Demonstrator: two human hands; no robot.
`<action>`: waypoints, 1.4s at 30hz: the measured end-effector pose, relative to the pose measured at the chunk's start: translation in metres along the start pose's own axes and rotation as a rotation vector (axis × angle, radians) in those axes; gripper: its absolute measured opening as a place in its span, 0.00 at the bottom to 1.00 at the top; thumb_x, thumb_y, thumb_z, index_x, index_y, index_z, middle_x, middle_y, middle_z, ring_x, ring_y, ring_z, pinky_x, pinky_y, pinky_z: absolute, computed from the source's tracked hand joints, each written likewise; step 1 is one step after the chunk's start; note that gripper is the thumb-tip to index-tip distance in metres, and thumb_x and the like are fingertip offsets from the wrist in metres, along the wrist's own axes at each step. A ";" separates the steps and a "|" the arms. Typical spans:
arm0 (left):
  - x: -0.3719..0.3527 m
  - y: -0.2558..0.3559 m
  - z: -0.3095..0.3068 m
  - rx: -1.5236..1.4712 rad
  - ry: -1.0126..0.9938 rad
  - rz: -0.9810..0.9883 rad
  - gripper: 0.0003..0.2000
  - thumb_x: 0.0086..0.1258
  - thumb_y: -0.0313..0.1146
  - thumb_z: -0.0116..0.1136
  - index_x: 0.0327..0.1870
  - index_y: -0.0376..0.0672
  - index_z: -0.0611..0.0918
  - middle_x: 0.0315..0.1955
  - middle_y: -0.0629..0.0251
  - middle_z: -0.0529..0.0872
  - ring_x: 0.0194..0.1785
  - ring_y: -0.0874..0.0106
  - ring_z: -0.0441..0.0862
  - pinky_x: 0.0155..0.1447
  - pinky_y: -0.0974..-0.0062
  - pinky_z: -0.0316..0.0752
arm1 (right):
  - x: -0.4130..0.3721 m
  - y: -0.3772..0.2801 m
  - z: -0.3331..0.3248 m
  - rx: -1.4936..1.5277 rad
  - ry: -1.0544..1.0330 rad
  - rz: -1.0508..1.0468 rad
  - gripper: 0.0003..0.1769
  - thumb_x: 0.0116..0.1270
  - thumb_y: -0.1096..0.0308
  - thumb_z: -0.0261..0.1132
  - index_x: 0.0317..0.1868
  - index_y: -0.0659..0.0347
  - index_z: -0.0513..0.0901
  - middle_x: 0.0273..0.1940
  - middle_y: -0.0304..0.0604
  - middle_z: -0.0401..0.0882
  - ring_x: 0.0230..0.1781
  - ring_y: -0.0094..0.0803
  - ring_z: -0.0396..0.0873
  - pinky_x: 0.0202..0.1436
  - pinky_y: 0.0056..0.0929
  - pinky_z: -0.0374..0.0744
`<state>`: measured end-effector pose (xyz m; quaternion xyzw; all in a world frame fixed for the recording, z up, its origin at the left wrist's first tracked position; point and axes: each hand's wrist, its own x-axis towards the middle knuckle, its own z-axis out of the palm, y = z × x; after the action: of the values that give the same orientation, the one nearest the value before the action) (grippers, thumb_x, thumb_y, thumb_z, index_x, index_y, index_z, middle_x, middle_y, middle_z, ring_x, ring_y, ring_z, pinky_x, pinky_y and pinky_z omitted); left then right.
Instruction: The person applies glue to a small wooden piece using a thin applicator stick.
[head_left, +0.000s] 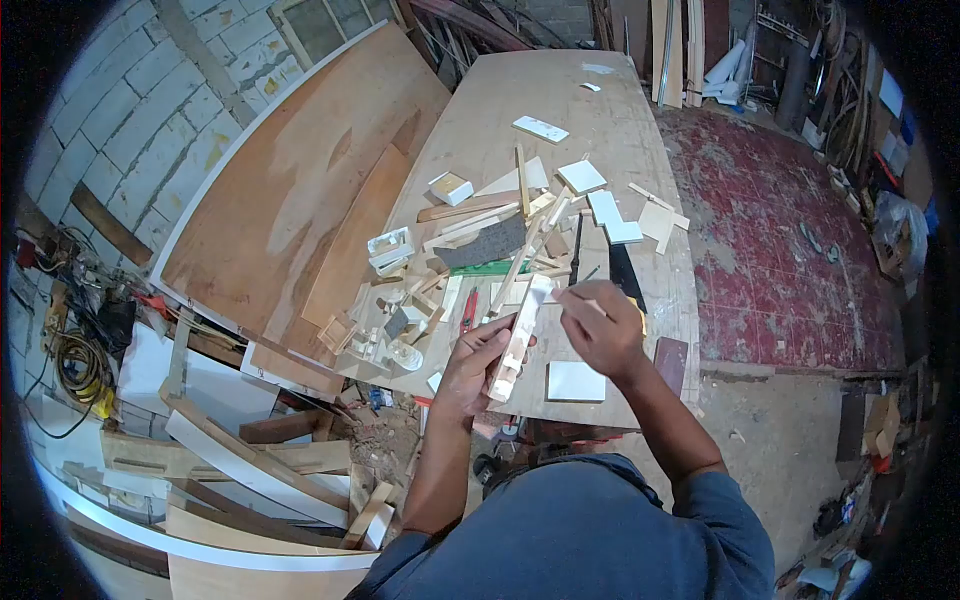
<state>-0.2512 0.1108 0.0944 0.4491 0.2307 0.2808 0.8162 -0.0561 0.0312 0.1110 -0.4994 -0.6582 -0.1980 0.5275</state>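
Observation:
My left hand (478,368) is wrapped round a pale wooden strip (516,345) with several notches or small blocks along it. The strip slants up and away from me, above the near part of the workbench. Close to its far end, my right hand (602,325) is closed with the fingertips pinched; whatever they hold is too small to make out. Beneath the right hand lies a white rectangular board (576,382). Just beyond the left hand is a red cutter (469,310), lying among the offcuts.
The plywood workbench (480,110) carries wood strips, a grey abrasive sheet (485,242), white boards (582,177) and small box-like pieces (390,248). A large plywood panel (260,210) leans along the left side. Timber pieces (250,455) crowd the lower left; a red floor (780,250) lies at right.

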 end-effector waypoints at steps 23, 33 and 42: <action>0.007 0.000 -0.025 -0.061 -0.132 0.017 0.20 0.74 0.32 0.52 0.63 0.30 0.72 0.43 0.48 0.85 0.35 0.69 0.84 0.39 0.73 0.82 | 0.000 0.014 0.014 0.867 0.121 0.881 0.10 0.60 0.81 0.66 0.43 0.71 0.84 0.33 0.42 0.83 0.31 0.24 0.80 0.38 0.22 0.80; -0.005 0.009 -0.018 0.067 -0.156 0.014 0.18 0.73 0.28 0.52 0.62 0.29 0.74 0.43 0.50 0.86 0.34 0.70 0.87 0.38 0.77 0.83 | 0.003 0.012 0.001 1.086 0.007 0.911 0.09 0.62 0.83 0.63 0.43 0.73 0.83 0.30 0.44 0.82 0.30 0.24 0.79 0.36 0.22 0.79; -0.006 0.006 -0.019 0.085 -0.109 0.024 0.19 0.73 0.29 0.53 0.61 0.30 0.74 0.44 0.52 0.86 0.35 0.72 0.86 0.38 0.79 0.82 | 0.004 -0.005 -0.016 0.674 -0.054 0.601 0.10 0.59 0.83 0.64 0.41 0.67 0.86 0.37 0.41 0.81 0.34 0.21 0.79 0.37 0.17 0.75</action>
<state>-0.2692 0.1206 0.0915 0.5006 0.1924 0.2556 0.8044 -0.0520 0.0186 0.1220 -0.4737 -0.5251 0.2027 0.6774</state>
